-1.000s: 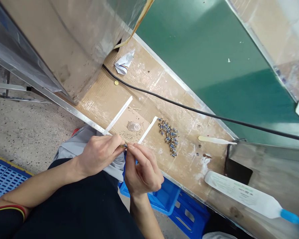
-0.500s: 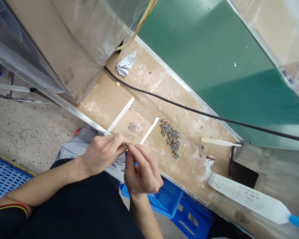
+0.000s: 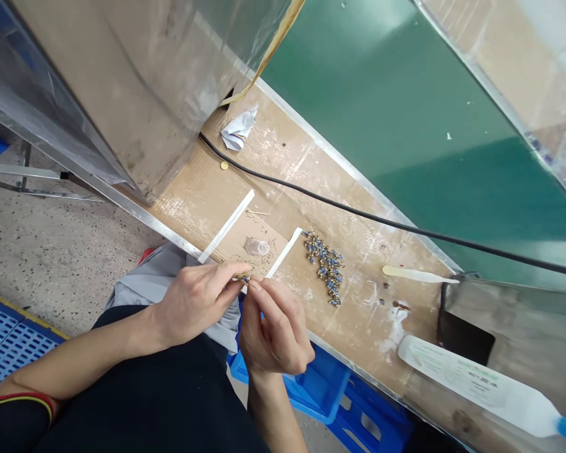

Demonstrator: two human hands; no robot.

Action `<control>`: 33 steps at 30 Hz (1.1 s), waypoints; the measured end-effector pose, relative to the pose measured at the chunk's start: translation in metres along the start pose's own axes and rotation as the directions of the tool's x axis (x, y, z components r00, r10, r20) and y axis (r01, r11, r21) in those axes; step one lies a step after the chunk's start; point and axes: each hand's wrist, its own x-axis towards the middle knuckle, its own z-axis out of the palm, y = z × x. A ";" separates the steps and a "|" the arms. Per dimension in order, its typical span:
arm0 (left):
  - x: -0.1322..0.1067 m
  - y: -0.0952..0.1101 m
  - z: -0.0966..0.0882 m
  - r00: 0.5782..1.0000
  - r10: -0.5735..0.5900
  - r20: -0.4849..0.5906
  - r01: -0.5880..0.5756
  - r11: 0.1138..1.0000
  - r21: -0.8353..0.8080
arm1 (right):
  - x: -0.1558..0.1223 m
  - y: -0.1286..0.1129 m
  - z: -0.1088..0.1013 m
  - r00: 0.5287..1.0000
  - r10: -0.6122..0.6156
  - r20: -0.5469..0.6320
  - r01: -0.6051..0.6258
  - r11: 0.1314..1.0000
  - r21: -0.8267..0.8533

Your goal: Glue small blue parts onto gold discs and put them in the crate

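Note:
My left hand (image 3: 195, 301) and my right hand (image 3: 273, 327) meet fingertip to fingertip at the near edge of the cardboard-covered bench (image 3: 283, 182). Both pinch one tiny blue and brass part (image 3: 243, 279) between thumb and forefinger. A heap of several similar small blue and brass parts (image 3: 326, 264) lies on the bench to the right of my hands. Just beyond my fingers sits a small clear round dish (image 3: 257, 246) between two white strips (image 3: 226, 226).
A black cable (image 3: 382, 220) crosses the bench along a green conveyor belt (image 3: 405, 113). A pale wooden stick (image 3: 417, 274), crumpled paper (image 3: 238, 131) and a white paddle with a blue handle (image 3: 481, 384) lie about. A blue crate (image 3: 330, 390) stands under the bench.
My hands stay pinched together on the small part with only slight finger shifts. The view has drifted a little, so everything sits slightly lower and to the right.

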 end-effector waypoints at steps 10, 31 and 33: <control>-0.002 0.010 -0.006 0.999 -0.028 -0.029 0.024 0.992 -0.122 | -0.003 -0.001 -0.009 0.994 -0.104 0.022 0.104 0.994 0.032; -0.004 0.013 -0.005 0.980 -0.190 -0.051 0.172 0.953 -0.248 | -0.007 -0.007 -0.011 0.989 -0.130 0.065 0.128 0.991 0.029; -0.005 0.012 -0.005 0.975 -0.224 -0.004 0.213 0.932 -0.294 | -0.006 -0.006 -0.011 0.989 -0.133 0.070 0.131 0.991 0.036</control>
